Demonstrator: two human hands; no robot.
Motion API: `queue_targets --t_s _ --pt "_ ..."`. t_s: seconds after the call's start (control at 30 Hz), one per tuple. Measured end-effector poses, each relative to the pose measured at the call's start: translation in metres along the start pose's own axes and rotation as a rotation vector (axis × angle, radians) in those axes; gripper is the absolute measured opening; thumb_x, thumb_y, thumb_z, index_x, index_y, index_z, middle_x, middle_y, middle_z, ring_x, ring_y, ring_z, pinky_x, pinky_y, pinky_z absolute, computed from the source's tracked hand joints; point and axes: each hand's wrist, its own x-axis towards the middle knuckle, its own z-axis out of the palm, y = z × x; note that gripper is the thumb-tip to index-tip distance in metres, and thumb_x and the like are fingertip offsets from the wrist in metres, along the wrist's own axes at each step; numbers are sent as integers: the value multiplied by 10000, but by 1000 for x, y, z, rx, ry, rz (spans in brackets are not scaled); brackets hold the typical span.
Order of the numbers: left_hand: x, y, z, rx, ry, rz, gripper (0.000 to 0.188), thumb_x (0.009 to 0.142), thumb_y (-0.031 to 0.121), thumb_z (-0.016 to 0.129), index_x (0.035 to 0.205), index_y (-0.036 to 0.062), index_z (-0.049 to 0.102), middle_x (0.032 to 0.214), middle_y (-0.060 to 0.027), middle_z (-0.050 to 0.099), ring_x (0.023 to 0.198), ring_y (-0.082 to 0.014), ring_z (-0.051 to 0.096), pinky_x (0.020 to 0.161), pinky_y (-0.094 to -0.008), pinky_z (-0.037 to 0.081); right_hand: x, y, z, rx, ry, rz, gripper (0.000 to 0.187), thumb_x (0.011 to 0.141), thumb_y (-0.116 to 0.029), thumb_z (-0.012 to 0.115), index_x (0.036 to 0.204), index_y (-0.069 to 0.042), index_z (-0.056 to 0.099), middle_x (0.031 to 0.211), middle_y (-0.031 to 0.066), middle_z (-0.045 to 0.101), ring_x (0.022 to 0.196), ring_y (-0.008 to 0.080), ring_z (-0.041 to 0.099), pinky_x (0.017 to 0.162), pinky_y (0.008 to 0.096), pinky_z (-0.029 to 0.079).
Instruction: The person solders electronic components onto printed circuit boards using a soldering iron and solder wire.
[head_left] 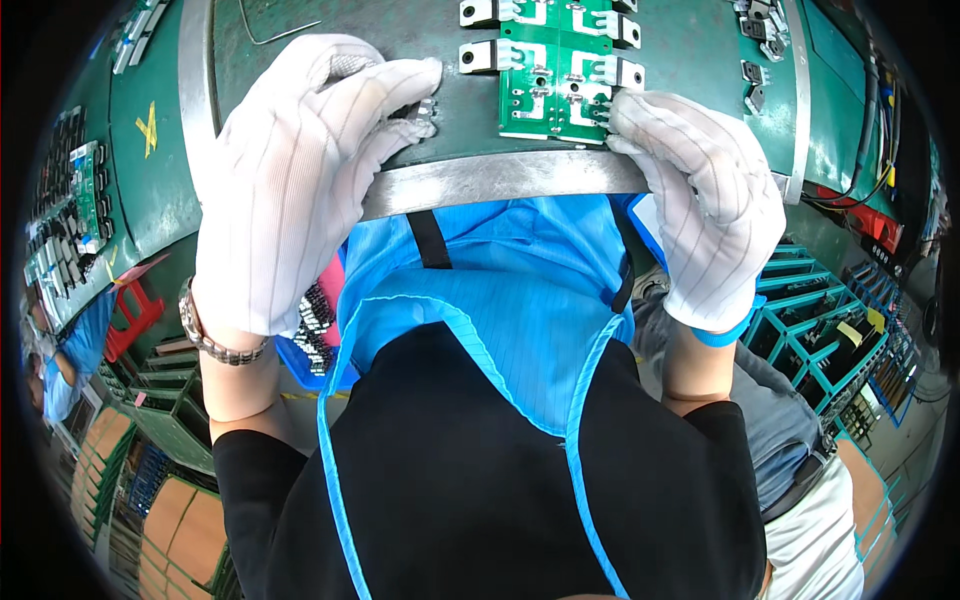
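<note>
A green circuit board (550,90) lies on the bench near its front edge. Black transistor-like components (478,57) with silver tabs stick out along its left and right sides. My left hand (285,170), in a white striped glove, is left of the board, its fingers closed around a small electronic component (427,108) whose silver legs show at the fingertips. My right hand (700,175), gloved alike, has its fingertips pinched at the board's lower right corner. Whatever lies between those fingertips is mostly hidden by the glove.
A metal strip (500,180) edges the green bench in front of me. Loose components (755,85) lie at the far right, and a bent wire (275,35) at the far left. More populated boards (90,195) sit on the left bench. Green racks (815,330) stand at lower right.
</note>
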Motion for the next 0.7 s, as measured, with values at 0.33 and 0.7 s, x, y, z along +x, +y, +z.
queue_targets --t_s 0.33,0.7 --pt "-7 6 -4 -370 45 -229 161 843 -28 723 978 8 643 990 -101 723 854 -169 703 758 -263 550 -11 7 7 203 -19 71 358 733 25 767 1082 -52 743 1063 75 718 1022 223 667 856 302 535" --pt "-6 25 -1 -528 45 -311 286 767 -5 835 939 -12 607 909 -100 701 853 -144 689 762 -262 561 -3 -8 -3 -12 19 -43 340 774 18 769 1105 -28 707 1052 102 732 974 238 678 871 334 536"
